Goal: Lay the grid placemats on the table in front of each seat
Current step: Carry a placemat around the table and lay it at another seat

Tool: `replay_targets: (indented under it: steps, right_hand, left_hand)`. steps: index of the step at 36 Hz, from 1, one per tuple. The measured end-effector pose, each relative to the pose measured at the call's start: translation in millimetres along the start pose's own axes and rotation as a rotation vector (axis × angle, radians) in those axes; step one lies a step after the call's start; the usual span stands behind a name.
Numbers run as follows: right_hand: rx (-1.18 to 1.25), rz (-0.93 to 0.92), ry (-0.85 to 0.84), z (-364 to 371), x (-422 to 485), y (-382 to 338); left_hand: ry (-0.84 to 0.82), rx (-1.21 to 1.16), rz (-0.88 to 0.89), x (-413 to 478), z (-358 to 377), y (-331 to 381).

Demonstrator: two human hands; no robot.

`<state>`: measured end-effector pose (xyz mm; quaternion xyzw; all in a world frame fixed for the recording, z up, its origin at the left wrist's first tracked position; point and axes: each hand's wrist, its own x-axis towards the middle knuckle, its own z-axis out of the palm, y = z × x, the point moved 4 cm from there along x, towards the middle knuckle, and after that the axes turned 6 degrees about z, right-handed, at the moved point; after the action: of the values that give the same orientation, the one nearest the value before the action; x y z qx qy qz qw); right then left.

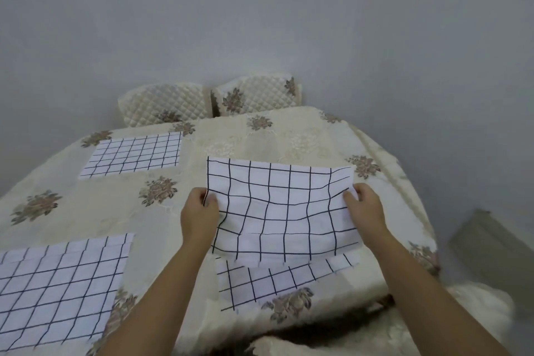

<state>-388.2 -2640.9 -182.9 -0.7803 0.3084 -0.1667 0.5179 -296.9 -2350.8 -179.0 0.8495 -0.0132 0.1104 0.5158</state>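
I hold a white placemat with a black grid above the right half of the table, stretched between both hands. My left hand pinches its left edge and my right hand pinches its right edge. Under it another grid placemat lies flat near the table's front edge, partly hidden by the held one. A third grid placemat lies at the near left. One more grid placemat lies at the far left.
The table wears a cream cloth with brown flower prints. Two quilted cream chair backs stand at its far side against a grey wall. A beige box-like object sits on the floor at right.
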Motion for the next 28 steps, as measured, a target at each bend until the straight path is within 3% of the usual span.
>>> replay_targets:
  steps: [16,28]
  right_hand:
    - [0.034,0.063,0.371,-144,-95,21]
    - [0.102,0.113,0.532,-280,-98,85]
  left_hand:
    - [-0.318,-0.211,0.195,-93,89,99]
    - [-0.464,-0.306,0.26,-184,195,186]
